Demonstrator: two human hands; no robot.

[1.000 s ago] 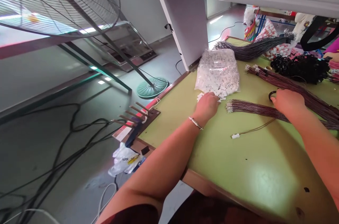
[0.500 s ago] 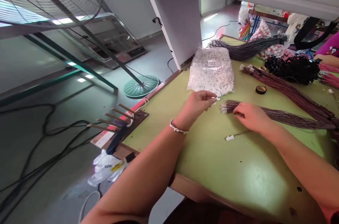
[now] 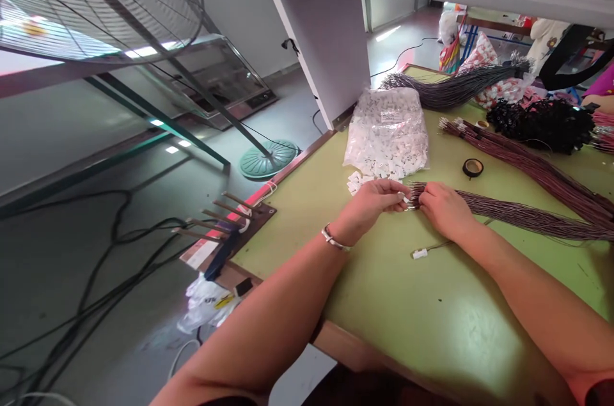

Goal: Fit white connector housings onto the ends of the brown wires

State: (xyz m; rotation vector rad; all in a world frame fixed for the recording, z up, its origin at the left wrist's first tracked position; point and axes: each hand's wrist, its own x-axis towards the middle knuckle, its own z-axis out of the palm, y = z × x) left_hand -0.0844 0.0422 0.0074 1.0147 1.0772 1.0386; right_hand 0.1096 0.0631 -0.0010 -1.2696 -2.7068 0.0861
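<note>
Between the thumb and fingers of my left hand (image 3: 381, 204) is a small white connector housing (image 3: 405, 199), held at the metal-tipped end of a bundle of dark wires (image 3: 508, 211). My right hand (image 3: 444, 208) lies over that same end, its fingers pinched close to the tips; a wire between them is too fine to make out. Loose white housings spill from the mouth of a clear plastic bag (image 3: 386, 131) just beyond my left hand. Nearer to me on the green table, a white connector (image 3: 419, 254) sits on the end of a dark wire.
A roll of black tape (image 3: 472, 167) lies past the wires. Behind it are a reddish-brown wire bundle (image 3: 527, 160), a black heap (image 3: 540, 124) and a grey wire bundle (image 3: 455, 87). A rack with upright pegs (image 3: 235, 217) is fixed at the table's left edge.
My left hand has moved right and nearer with the white housing, up to the wire tips. My right hand has shifted slightly left, its fingers now closed at the bundle's end. The view has shifted slightly.
</note>
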